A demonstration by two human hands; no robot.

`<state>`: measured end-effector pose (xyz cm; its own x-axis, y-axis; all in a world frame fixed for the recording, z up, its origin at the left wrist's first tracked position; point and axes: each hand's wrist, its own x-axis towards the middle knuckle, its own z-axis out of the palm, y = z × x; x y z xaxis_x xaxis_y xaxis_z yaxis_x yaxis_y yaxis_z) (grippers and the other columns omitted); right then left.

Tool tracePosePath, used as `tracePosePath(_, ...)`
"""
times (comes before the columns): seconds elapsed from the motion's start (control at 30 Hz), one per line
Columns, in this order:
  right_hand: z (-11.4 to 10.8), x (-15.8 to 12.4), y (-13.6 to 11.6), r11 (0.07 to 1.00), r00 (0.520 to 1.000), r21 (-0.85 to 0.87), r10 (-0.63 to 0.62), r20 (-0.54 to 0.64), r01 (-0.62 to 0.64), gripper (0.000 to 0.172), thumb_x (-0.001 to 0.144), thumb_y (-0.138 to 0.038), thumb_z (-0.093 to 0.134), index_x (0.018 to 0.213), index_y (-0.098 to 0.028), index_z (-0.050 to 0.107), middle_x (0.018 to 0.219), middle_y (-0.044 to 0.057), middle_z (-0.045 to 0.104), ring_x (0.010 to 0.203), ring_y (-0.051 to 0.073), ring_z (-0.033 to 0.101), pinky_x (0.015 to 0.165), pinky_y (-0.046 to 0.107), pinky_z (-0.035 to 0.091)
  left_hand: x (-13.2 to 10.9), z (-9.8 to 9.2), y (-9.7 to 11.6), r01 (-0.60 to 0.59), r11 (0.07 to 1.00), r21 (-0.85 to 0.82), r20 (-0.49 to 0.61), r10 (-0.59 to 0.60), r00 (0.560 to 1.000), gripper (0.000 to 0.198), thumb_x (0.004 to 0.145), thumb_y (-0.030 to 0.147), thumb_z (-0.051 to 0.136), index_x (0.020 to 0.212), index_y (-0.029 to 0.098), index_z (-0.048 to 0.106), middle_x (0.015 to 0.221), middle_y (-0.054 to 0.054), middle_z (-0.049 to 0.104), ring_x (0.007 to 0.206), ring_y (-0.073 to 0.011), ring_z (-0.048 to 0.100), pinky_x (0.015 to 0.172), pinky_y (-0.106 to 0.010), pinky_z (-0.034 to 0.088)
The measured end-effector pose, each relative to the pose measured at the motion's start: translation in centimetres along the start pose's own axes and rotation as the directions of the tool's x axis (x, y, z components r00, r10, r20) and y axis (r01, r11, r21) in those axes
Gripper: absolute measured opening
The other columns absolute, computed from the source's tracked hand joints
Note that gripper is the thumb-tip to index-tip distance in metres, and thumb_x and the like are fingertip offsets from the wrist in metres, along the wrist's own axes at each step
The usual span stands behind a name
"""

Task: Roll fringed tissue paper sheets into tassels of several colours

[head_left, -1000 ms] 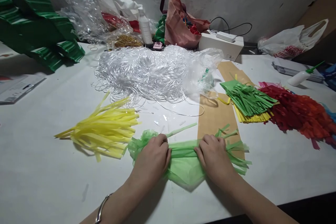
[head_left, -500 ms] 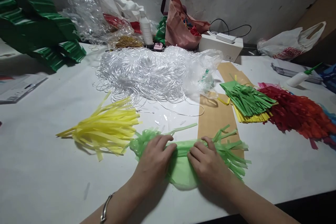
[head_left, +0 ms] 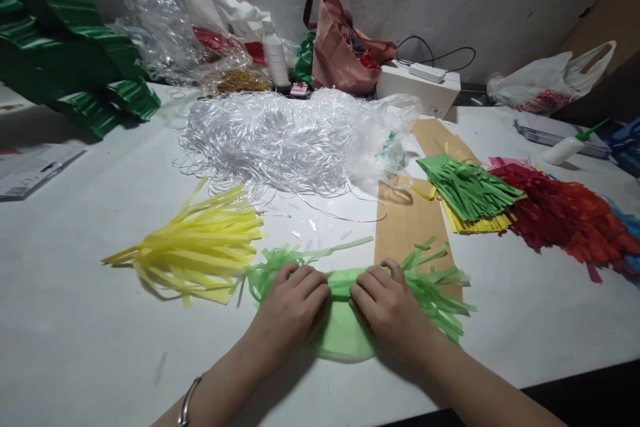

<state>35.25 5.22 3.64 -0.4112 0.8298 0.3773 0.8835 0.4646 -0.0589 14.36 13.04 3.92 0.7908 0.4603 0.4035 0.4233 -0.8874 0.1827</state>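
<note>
Light green tissue paper with fringed strips at both ends lies on the white table before me. Its middle is gathered into a narrow fold running crosswise, and a plain rounded part spreads toward me. My left hand has its fingers curled over the left part of the fold, beside a bunch of loose strips. My right hand grips the fold's right part, near the fanned fringe. Both thumbs are partly hidden. A yellow tissue tassel with a twisted tip rests to the left of the green paper.
Behind lies a heap of white shiny cord. Brown cardboard runs partly under the green fringe. To the right are folded green fringed paper, red fringed paper and a glue bottle. Dark green foil shapes stand back left.
My hands have shifted slightly along the green paper's fold, and the left hand's fingers have curled closer over it. The green strips at the left have loosened a little.
</note>
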Motion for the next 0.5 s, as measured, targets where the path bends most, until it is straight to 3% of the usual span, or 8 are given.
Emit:
tracePosePath(0.17,-0.3,0.1,-0.1,0.993,0.998,-0.099,-0.061,-0.007,0.060,0.026,0.096,-0.005,0.042,0.083,-0.017,0.060,0.077,0.004,0.055,0.078,0.022,0.044,0.096,0.043,0.031,0.2,-0.3,0.3,-0.026,1.000,0.000,0.031,0.026,0.999,0.018,0.093,0.011,0.049,0.095,0.018,0.065,0.102,-0.008,0.071,0.095,-0.0268,0.057,0.089,-0.044,0.037)
tracePosePath(0.3,-0.5,-0.3,0.1,0.991,0.994,-0.099,-0.088,0.060,0.094,0.022,0.095,-0.007,0.044,0.084,-0.017,0.060,0.080,0.004,0.056,0.080,0.022,0.045,0.098,0.044,0.030,0.0,0.1,0.3,-0.054,0.998,0.035,0.031,0.053,0.998,0.018,0.095,0.012,0.050,0.087,0.019,0.065,0.095,-0.007,0.071,0.096,-0.0263,0.058,0.092,-0.044,0.037)
tracePosePath(0.5,-0.7,-1.3,0.9,0.995,0.996,0.040,0.088,0.034,-0.089,0.025,0.094,0.000,0.044,0.084,-0.017,0.059,0.089,0.005,0.061,0.090,0.021,0.051,0.098,0.042,0.032,-0.7,-0.1,-0.1,0.003,1.000,0.029,0.040,-0.004,0.999,0.023,0.098,0.009,0.046,0.088,0.018,0.064,0.092,-0.005,0.071,0.094,-0.0249,0.060,0.090,-0.043,0.037)
